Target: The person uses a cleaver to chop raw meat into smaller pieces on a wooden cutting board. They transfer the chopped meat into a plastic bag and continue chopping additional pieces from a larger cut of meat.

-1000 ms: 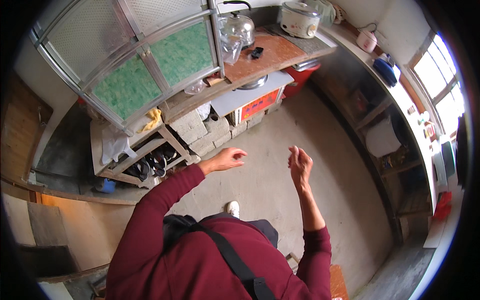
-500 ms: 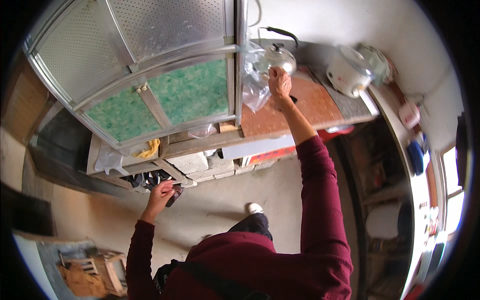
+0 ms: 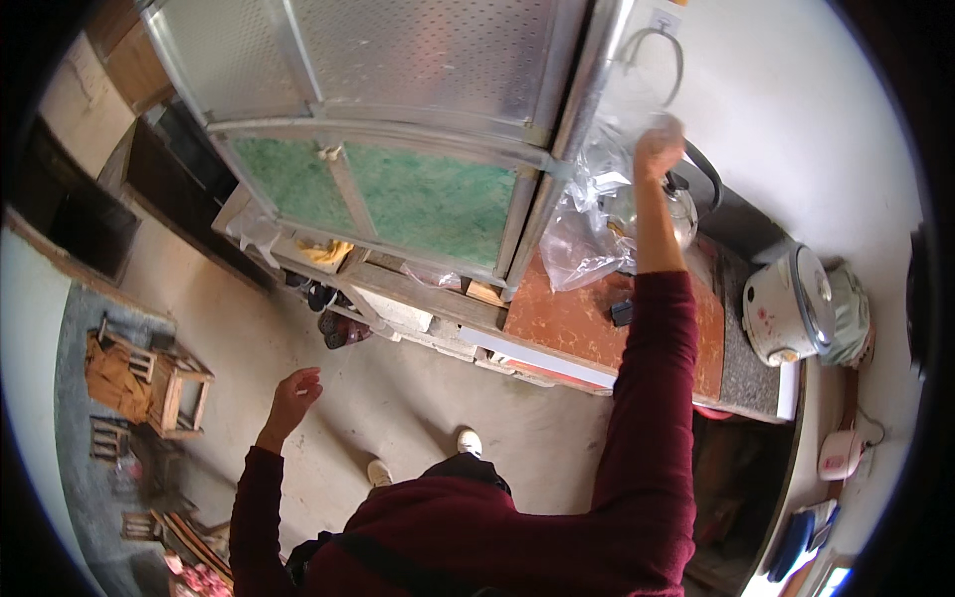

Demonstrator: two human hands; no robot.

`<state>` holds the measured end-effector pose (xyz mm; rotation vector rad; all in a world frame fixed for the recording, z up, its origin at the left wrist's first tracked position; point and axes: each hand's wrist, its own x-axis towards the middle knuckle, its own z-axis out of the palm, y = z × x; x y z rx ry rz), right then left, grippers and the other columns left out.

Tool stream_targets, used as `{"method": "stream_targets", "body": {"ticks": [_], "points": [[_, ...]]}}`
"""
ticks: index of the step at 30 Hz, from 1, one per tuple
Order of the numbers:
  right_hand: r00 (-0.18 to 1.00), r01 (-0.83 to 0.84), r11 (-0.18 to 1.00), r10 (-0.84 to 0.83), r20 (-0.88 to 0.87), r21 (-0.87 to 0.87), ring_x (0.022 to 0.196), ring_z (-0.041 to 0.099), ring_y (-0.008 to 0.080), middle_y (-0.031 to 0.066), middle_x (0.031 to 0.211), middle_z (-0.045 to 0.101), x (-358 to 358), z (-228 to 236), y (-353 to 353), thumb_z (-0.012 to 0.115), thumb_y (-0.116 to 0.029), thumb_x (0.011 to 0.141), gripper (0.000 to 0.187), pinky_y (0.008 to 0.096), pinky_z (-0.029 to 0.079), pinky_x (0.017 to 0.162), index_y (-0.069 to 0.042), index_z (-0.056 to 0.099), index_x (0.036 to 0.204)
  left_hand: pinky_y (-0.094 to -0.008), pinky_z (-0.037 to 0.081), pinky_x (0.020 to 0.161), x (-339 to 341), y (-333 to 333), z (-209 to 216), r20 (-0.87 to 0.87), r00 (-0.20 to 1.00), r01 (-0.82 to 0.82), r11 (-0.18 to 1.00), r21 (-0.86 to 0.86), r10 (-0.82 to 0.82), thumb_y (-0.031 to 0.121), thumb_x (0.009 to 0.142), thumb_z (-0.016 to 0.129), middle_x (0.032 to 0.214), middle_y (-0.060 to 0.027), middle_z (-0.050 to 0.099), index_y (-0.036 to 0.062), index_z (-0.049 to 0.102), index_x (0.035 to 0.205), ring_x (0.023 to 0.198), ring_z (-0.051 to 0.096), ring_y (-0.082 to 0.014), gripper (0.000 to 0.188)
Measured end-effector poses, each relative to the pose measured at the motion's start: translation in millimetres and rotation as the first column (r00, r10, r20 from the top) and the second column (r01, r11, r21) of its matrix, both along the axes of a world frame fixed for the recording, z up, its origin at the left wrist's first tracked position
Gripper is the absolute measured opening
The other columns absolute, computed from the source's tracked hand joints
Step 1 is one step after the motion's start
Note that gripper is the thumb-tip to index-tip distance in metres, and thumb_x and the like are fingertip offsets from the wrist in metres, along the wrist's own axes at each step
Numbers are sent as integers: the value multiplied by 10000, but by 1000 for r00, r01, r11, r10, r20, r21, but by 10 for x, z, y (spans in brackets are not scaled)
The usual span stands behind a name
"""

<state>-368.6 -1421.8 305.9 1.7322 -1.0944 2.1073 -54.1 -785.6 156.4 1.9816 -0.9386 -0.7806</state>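
Note:
My right arm reaches far forward over the counter. Its hand is smeared by motion, beside a clear plastic bag that hangs along the cabinet's side; I cannot make out whether the fingers grip it. Just beyond my wrist stands a shiny metal kettle with a raised black handle, partly covered by my arm. Low on the left, my left hand hangs in the air over the floor, fingers loosely bent and apart, holding nothing. A small black object lies on the reddish-brown board beside my right forearm.
A tall metal cabinet with green lower panels stands on the left part of the counter. To the right are a white rice cooker and a pink appliance. Wooden stools stand at the far left. A yellow cloth lies below the cabinet.
My view has swung right. My right hand has moved from in front of the kettle up towards the wall socket, and the upper part of the plastic bag now shows higher, near the hand.

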Motion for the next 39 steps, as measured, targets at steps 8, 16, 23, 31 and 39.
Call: {"method": "stream_targets", "body": {"ticks": [8,16,23,31,39], "points": [[607,-641,749,630,485,-171,898,558,203,124,1068,571,-180,491,2065,491,-133,891,214,367,464,783,-4,531,1057,-278,472,836,-39,718,-271,-3,997,-80,986,-147,81,92,801,651,982,-52,600,24,572,1105,925,557,-119,321],[177,-822,-34,934,311,569,479,428,76,38,703,517,806,-347,5154,522,-161,920,188,214,364,395,7,533,1004,-355,469,830,-448,1227,29,94,979,-101,832,-546,180,210,750,727,1102,-130,522,84,443,1278,935,545,-222,613],[-220,-170,-413,901,374,895,440,417,57,10,603,504,2009,-784,7240,582,-164,855,192,224,357,367,27,566,846,-424,325,957,-787,2826,607,286,862,-241,835,-495,418,285,598,806,1181,-155,445,123,411,1298,1132,392,-330,820],[-701,-257,-345,710,72,903,548,537,122,81,661,607,2742,-901,9115,618,-134,831,162,273,448,545,24,583,840,-393,370,822,-1032,4353,670,390,461,-786,571,-237,797,154,682,685,963,-43,571,168,476,1230,967,495,-250,586],[-822,-539,-276,379,-426,796,685,557,282,97,719,557,3295,-986,10130,611,-83,764,77,373,433,596,-66,574,829,-351,474,702,-953,5353,485,295,131,-899,239,-367,946,-7,674,583,720,-34,606,127,603,1084,764,564,-214,431]]}}
